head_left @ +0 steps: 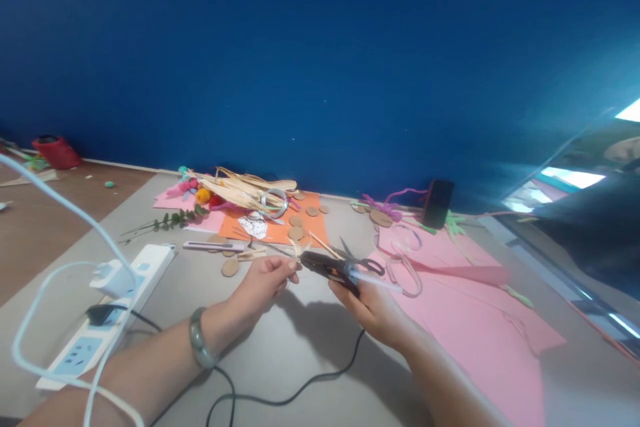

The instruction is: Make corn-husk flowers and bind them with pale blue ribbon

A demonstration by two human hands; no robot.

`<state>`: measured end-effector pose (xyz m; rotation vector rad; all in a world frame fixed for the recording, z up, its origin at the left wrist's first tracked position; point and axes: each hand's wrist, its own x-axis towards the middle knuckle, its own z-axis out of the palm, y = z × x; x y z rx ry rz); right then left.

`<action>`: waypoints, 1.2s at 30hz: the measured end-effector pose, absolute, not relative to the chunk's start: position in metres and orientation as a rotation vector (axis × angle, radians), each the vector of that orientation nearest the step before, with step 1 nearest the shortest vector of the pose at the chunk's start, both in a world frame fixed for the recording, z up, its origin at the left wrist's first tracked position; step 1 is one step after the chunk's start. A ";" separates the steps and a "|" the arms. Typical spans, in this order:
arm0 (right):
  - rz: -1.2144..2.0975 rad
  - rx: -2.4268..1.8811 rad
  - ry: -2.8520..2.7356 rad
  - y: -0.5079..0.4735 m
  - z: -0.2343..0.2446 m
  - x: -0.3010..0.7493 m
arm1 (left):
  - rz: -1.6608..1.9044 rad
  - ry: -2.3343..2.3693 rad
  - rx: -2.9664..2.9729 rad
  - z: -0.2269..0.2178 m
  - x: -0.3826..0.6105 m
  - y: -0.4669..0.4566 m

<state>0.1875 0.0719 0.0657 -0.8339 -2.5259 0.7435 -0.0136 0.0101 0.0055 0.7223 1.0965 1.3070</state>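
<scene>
My right hand [371,307] is wrapped round a black and orange hot glue gun [330,268], whose nozzle points left and whose clear glue stick sticks out to the right. My left hand [264,281], with a grey-green bangle on its wrist, pinches a small pale straw-like piece [299,250] right at the nozzle. The gun's black cord [300,388] trails toward me across the grey tabletop [280,347].
A white power strip [107,310] with a plugged white adapter and white cable lies at left. Orange paper [280,227], wooden discs, dried leaves, pompoms and a green sprig sit behind. Scissors [360,259] and pink paper [465,320] lie at right, with a dark phone [438,203] by the blue wall.
</scene>
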 end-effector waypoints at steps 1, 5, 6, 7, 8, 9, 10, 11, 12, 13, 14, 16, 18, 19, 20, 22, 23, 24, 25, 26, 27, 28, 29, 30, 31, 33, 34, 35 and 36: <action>0.745 -0.833 -2.530 0.072 0.066 0.188 | 1.305 1.096 0.731 0.006 -0.014 0.010; 0.739 -0.826 -2.525 0.072 0.064 0.188 | 1.298 1.115 0.751 0.005 -0.014 0.010; 0.735 -0.827 -2.517 0.072 0.064 0.188 | 1.300 1.117 0.752 0.004 -0.014 0.010; 0.731 -0.827 -2.508 0.072 0.064 0.188 | 1.303 1.119 0.756 0.004 -0.014 0.010; 0.727 -0.828 -2.499 0.072 0.064 0.187 | 1.304 1.120 0.762 0.004 -0.014 0.010; 0.723 -0.829 -2.494 0.072 0.065 0.187 | 1.304 1.121 0.768 0.003 -0.014 0.010; 0.721 -0.829 -2.493 0.072 0.065 0.187 | 1.300 1.122 0.772 0.003 -0.014 0.010; 0.720 -0.828 -2.497 0.071 0.066 0.187 | 1.298 1.120 0.772 0.003 -0.014 0.010; 0.721 -0.827 -2.505 0.071 0.067 0.187 | 1.296 1.118 0.770 0.003 -0.014 0.011; 0.720 -0.826 -2.516 0.071 0.068 0.187 | 1.295 1.116 0.768 0.003 -0.014 0.011; 0.719 -0.824 -2.526 0.071 0.068 0.187 | 1.293 1.117 0.769 0.003 -0.014 0.011; 0.722 -0.818 -2.544 0.071 0.069 0.188 | 1.296 1.130 0.782 0.003 -0.015 0.011; 0.726 -0.817 -2.546 0.071 0.069 0.188 | 1.294 1.141 0.799 0.004 -0.015 0.010; 0.728 -0.816 -2.540 0.071 0.069 0.188 | 1.293 1.141 0.802 0.005 -0.015 0.010; 0.728 -0.817 -2.532 0.071 0.069 0.188 | 1.292 1.139 0.801 0.005 -0.014 0.009; 0.717 -0.820 -2.515 0.071 0.068 0.187 | 1.296 1.134 0.792 0.006 -0.014 0.009; 0.711 -0.822 -2.510 0.072 0.067 0.187 | 1.298 1.131 0.788 0.006 -0.014 0.008; 0.705 -0.824 -2.507 0.072 0.067 0.187 | 1.300 1.131 0.785 0.006 -0.014 0.008; 0.701 -0.827 -2.508 0.072 0.067 0.188 | 1.298 1.131 0.784 0.006 -0.014 0.008; 0.700 -0.828 -2.514 0.072 0.066 0.188 | 1.297 1.131 0.786 0.005 -0.014 0.009; 0.702 -0.827 -2.521 0.072 0.066 0.188 | 1.294 1.133 0.792 0.004 -0.014 0.009; 0.705 -0.826 -2.530 0.071 0.066 0.188 | 1.292 1.134 0.800 0.004 -0.015 0.009; 0.707 -0.825 -2.539 0.071 0.066 0.189 | 1.295 1.138 0.808 0.003 -0.015 0.010; 0.708 -0.825 -2.545 0.071 0.067 0.189 | 1.298 1.142 0.815 0.003 -0.015 0.010; 0.708 -0.825 -2.550 0.071 0.067 0.189 | 1.302 1.145 0.820 0.002 -0.015 0.010; 0.708 -0.828 -2.551 0.071 0.068 0.189 | 1.302 1.144 0.825 0.001 -0.015 0.011; 0.710 -0.829 -2.552 0.071 0.069 0.188 | 1.301 1.142 0.820 0.001 -0.015 0.011; 0.713 -0.829 -2.552 0.072 0.069 0.188 | 1.300 1.138 0.814 0.001 -0.015 0.011; 0.715 -0.829 -2.553 0.072 0.069 0.188 | 1.300 1.133 0.808 0.001 -0.015 0.011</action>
